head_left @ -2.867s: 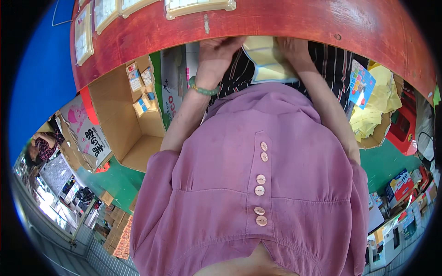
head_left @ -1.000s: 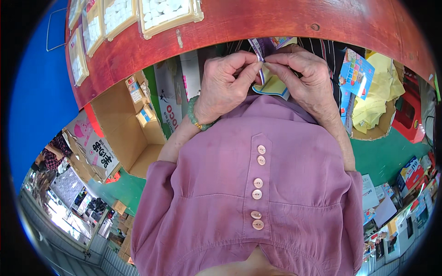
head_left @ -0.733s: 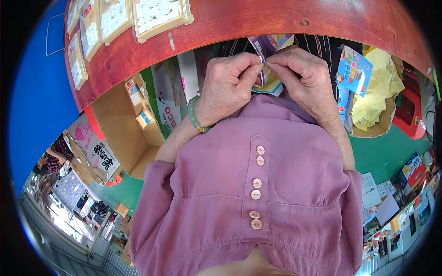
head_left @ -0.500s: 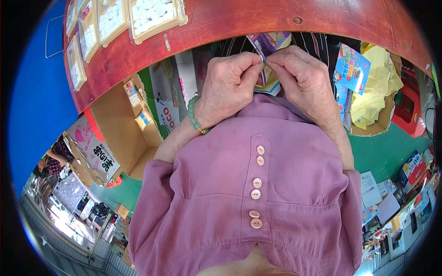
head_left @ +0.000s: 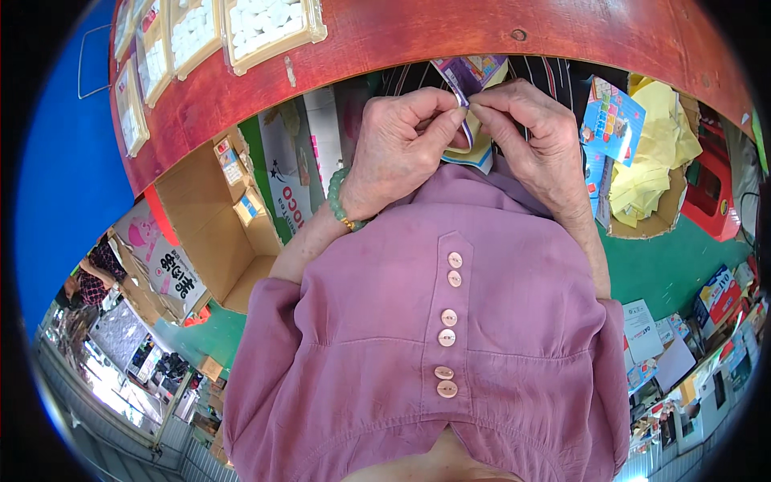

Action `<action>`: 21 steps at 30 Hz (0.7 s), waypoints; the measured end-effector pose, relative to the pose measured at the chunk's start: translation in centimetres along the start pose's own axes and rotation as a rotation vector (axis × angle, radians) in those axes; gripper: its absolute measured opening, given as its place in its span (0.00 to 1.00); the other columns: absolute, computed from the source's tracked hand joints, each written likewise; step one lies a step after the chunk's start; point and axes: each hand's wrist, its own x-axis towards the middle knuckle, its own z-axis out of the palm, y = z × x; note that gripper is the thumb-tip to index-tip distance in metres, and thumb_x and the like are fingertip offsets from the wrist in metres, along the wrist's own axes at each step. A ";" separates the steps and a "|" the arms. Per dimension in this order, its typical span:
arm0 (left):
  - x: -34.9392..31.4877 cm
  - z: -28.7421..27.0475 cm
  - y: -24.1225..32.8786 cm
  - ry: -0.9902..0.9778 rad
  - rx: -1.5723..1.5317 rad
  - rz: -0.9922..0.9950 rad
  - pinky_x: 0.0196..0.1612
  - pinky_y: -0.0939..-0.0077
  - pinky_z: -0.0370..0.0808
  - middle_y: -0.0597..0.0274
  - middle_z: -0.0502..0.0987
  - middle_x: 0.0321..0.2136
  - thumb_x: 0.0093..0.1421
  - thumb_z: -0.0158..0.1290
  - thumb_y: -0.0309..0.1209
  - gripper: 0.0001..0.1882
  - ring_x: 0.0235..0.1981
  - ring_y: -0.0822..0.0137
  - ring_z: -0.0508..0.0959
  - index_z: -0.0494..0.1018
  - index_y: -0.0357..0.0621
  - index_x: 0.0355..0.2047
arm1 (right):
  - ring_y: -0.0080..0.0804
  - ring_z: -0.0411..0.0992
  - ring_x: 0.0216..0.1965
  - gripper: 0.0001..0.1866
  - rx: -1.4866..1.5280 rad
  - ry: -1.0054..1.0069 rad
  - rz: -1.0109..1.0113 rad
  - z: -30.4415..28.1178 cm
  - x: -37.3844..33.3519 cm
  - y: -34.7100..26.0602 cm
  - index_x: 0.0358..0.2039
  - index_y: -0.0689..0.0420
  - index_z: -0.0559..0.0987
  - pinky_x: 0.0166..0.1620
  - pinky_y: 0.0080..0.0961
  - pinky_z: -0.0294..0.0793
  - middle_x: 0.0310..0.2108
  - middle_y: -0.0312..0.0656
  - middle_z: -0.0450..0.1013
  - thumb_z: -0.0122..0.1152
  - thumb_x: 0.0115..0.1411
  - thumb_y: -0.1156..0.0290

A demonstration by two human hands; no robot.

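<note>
My left hand, with a green bead bracelet at its wrist, pinches a purple printed card between thumb and forefinger. The card is bent, and its purple edge runs down past the fingertips. From the other side my right hand reaches in, thumb and forefinger closed at the same edge. Below the fingertips a pale yellow sheet with a blue border shows over my lap. Both hands are just below the table edge, and their palms are hidden.
Clear boxes of small white pieces stand on the red table at the upper left. An open carton holds small packs at left. To the right are a carton of yellow sheets, a blue printed card and a red stool.
The left fingertips and the card's edge have shifted slightly right. My right thumb and forefinger have spread a little behind their tips, and more of the dark striped cloth shows beneath.
</note>
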 end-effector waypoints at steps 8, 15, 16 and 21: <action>0.7 -1.4 -0.6 -0.113 -0.488 -0.154 0.34 0.80 0.77 0.56 0.77 0.27 0.63 0.45 0.28 0.12 0.29 0.67 0.80 0.74 0.30 0.31 | 0.31 0.74 0.30 0.06 -0.070 -0.016 0.012 0.2 0.4 -0.6 0.30 0.64 0.78 0.34 0.22 0.72 0.28 0.43 0.74 0.60 0.49 0.83; 0.9 -1.5 -0.9 -0.121 -0.478 -0.167 0.34 0.78 0.78 0.54 0.77 0.26 0.63 0.44 0.28 0.13 0.29 0.65 0.81 0.74 0.28 0.30 | 0.32 0.74 0.30 0.06 -0.092 -0.023 0.026 0.4 0.5 -0.8 0.30 0.64 0.79 0.34 0.22 0.73 0.28 0.43 0.74 0.60 0.49 0.83; 1.0 -1.7 -0.9 -0.135 -0.448 -0.158 0.34 0.78 0.78 0.54 0.77 0.26 0.63 0.44 0.28 0.13 0.30 0.65 0.81 0.73 0.28 0.30 | 0.32 0.74 0.30 0.06 -0.092 -0.024 0.027 0.4 0.5 -0.8 0.30 0.64 0.79 0.34 0.22 0.73 0.28 0.43 0.74 0.60 0.49 0.83; 1.0 -1.9 -0.8 -0.165 -0.392 -0.151 0.34 0.79 0.78 0.53 0.78 0.26 0.63 0.43 0.27 0.13 0.30 0.65 0.81 0.73 0.27 0.31 | 0.32 0.74 0.30 0.06 -0.100 -0.033 0.009 0.3 0.7 -0.8 0.30 0.64 0.79 0.34 0.22 0.73 0.27 0.43 0.74 0.60 0.49 0.83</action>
